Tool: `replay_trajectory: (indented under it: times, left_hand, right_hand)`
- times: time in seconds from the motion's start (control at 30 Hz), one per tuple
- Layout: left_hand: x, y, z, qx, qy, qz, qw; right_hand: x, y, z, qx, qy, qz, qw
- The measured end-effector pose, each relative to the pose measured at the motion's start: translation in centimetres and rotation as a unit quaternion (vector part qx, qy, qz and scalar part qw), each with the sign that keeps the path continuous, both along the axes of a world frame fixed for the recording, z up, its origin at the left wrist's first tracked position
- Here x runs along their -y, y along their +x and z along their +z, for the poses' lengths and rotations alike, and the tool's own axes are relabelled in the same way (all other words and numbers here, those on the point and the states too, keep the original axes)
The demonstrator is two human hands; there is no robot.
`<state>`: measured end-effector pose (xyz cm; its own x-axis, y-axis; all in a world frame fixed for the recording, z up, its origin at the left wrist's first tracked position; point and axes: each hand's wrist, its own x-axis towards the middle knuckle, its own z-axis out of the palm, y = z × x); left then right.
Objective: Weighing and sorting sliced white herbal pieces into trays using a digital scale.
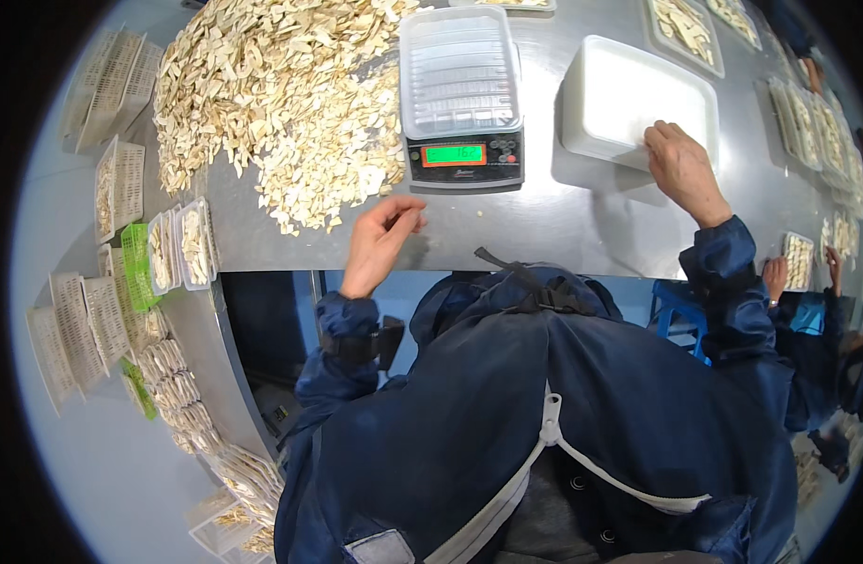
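We see the fingers of our right hand (687,174) bent and bunched, their tips at the near right part of the white container (638,89). They touch or nearly touch its top; whether they grip it, we cannot tell. Our left hand (370,246) holds nothing we can see: its fingers are loosely curled, thumb and forefinger a little apart, over the near edge of the surface (553,230).

Between the hands and farther off stands one scale (467,176), its display lit green, with clear plastic trayware (459,70) resting on it. The white container sits to the right of the scale; we cannot tell whether it is one piece or a stack. One pale scrap (479,213) lies just in front of the scale. Left of the scale spreads one large pile of slices (272,80), with smaller, paler pieces (333,169) at its near right.

At the far right we count two filled trays (683,33); at the left end of the surface, two more, upended (194,244), beside one green basket (138,268). Several white baskets (107,80) stand farther left. To the right, two hands of a co-worker (775,276) flank one small tray of slices (799,260).
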<state>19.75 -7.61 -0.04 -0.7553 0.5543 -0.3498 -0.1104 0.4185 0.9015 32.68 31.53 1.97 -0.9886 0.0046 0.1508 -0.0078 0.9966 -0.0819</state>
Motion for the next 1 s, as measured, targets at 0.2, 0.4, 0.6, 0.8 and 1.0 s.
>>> replay_trajectory:
  times: [0.2, 0.4, 0.6, 0.8, 1.0]
  left_hand:
    - [-1.7, -2.1, -1.3, 0.072, 0.135, 0.075, 0.985]
    - [-0.2, -5.5, -2.0, 0.081, 0.137, 0.039, 0.986]
    - [-3.8, -5.3, -1.6, 0.096, 0.135, -0.045, 0.985]
    - [-5.8, -4.6, -1.5, 0.008, 0.144, -0.015, 0.989]
    - [-2.9, -2.3, -0.4, -0.004, 0.128, 0.098, 0.987]
  right_hand:
    - [0.5, -1.0, 0.1, 0.064, 0.051, -0.039, 0.996]
    - [0.8, -0.8, 1.6, 0.05, 0.067, -0.056, 0.995]
    - [0.0, -0.6, 3.9, -0.115, 0.035, -0.135, 0.984]
    - [-2.1, 0.1, 7.1, -0.263, -0.132, -0.226, 0.929]
    - [6.4, -6.6, 8.1, -0.339, -0.131, 0.052, 0.93]
